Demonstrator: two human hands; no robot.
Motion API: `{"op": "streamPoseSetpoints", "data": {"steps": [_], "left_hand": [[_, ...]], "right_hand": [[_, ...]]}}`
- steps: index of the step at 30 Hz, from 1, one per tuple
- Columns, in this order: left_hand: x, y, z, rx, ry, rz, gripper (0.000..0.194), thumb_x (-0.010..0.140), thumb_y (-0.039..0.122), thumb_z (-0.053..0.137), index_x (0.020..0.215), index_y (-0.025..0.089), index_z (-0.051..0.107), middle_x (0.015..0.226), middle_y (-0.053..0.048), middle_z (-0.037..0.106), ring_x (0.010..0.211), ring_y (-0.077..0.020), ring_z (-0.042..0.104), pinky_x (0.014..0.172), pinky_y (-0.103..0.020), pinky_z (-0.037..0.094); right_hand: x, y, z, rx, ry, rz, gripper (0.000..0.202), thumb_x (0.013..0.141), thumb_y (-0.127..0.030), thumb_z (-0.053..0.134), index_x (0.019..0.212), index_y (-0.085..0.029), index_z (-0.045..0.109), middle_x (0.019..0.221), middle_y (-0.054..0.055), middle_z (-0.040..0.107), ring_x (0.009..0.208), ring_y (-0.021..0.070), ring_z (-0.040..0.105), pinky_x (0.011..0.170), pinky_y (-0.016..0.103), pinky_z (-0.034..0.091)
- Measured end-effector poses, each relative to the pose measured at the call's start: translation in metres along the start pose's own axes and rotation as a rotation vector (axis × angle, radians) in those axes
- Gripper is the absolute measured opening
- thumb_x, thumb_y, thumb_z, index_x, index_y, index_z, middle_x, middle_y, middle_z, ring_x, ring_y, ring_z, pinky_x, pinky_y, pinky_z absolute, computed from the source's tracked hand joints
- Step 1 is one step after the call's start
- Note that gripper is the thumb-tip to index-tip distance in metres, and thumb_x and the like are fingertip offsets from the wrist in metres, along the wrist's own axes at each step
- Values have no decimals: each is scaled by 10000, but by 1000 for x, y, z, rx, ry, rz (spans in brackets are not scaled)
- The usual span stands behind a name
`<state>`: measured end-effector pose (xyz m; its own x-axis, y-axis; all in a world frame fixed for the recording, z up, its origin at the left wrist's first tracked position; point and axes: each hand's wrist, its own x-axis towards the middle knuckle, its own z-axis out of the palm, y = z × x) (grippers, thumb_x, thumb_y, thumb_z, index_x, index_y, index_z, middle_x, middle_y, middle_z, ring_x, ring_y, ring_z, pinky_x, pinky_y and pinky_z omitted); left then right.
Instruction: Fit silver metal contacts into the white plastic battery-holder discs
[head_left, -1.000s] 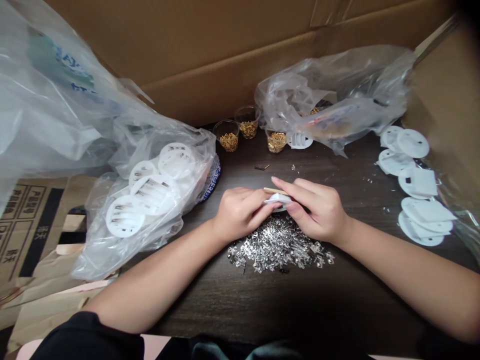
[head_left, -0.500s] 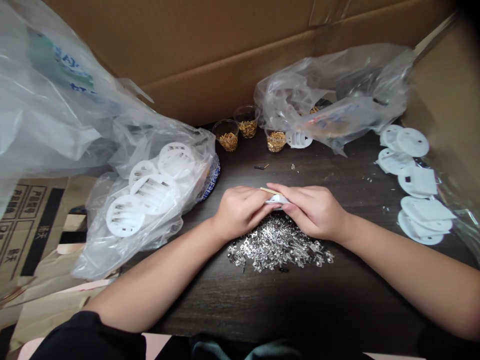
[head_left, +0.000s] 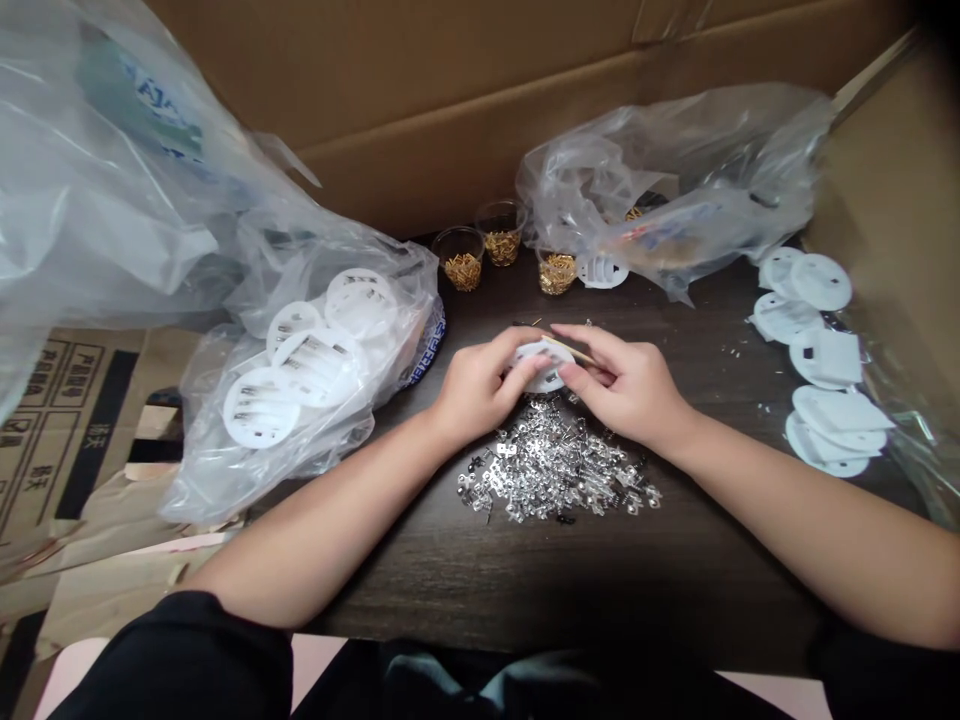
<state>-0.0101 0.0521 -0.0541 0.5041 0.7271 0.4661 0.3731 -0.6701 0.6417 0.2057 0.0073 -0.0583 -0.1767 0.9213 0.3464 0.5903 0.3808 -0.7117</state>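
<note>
Our left hand [head_left: 480, 388] pinches a white disc [head_left: 553, 378] at the far edge of a heap of metal pieces [head_left: 555, 460], while our right hand [head_left: 637, 385] grips a thin stick [head_left: 568, 350] and sets its thumb to the disc's rim, presumably to steady it. The heap seems placed for a short reach; beyond, cups [head_left: 459, 243] keep golden pins [head_left: 463, 271] gathered.

From here, the left hand [head_left: 481, 390] hides from me part of the disc [head_left: 555, 363]; farther left, a bag [head_left: 97, 210] is cut off.
</note>
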Motion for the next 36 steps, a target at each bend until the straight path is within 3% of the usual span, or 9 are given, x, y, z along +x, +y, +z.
{"op": "streamPoseSetpoints", "data": {"steps": [4, 8, 13, 20, 30, 34, 36], "left_hand": [[2, -1, 0, -116, 54, -130, 278, 1035, 419, 549, 1136, 187, 663, 1033, -52, 781, 839, -127, 716, 748, -233, 551], [2, 0, 0, -147, 6, -107, 273, 1036, 437, 537, 1103, 195, 647, 926, -24, 750, 731, -113, 657, 684, -233, 515], [3, 1, -1, -170, 51, -55, 253, 994, 427, 618, 1018, 178, 660, 942, -52, 728, 824, -143, 651, 753, -272, 518], [4, -5, 2, -401, 49, -180, 280, 973, 451, 658, 1041, 179, 660, 940, -53, 713, 793, -132, 639, 726, -273, 525], [4, -11, 0, -426, -28, -144, 287, 993, 473, 618, 1035, 190, 642, 945, -56, 695, 834, -141, 638, 743, -271, 528], [5, -12, 3, -503, 37, -250, 313, 972, 499, 645, 1032, 192, 634, 953, -55, 702, 813, -131, 644, 721, -252, 536], [6, -16, 5, -528, 118, -325, 328, 972, 516, 640, 1025, 192, 618, 938, -47, 704, 790, -124, 645, 711, -244, 541]], "right_hand": [[4, 5, 0, 137, 40, 52, 291, 955, -429, 688, 1077, -176, 764, 608, -40, 590, 492, 90, 434, 497, 253, 367], [5, 1, -1, 95, 21, -72, 204, 960, -366, 680, 941, -176, 751, 572, -59, 522, 490, 82, 401, 494, 241, 346], [5, -2, -3, 33, 87, -130, 190, 965, -291, 663, 821, -175, 707, 553, -65, 486, 486, 77, 385, 484, 240, 317], [5, 0, -2, 12, 90, -140, 203, 970, -287, 657, 801, -180, 690, 560, -64, 494, 485, 77, 405, 489, 238, 324], [1, 1, 1, -28, 58, -203, 179, 988, -302, 649, 850, -199, 700, 621, -41, 606, 503, 89, 492, 520, 246, 384], [2, 0, -2, -57, 169, -163, 93, 950, -301, 696, 934, -210, 697, 533, -86, 463, 453, 89, 420, 496, 251, 372], [1, -3, -4, -73, 210, -214, 94, 933, -272, 715, 998, -206, 700, 552, -84, 503, 461, 90, 434, 515, 255, 396]]}}
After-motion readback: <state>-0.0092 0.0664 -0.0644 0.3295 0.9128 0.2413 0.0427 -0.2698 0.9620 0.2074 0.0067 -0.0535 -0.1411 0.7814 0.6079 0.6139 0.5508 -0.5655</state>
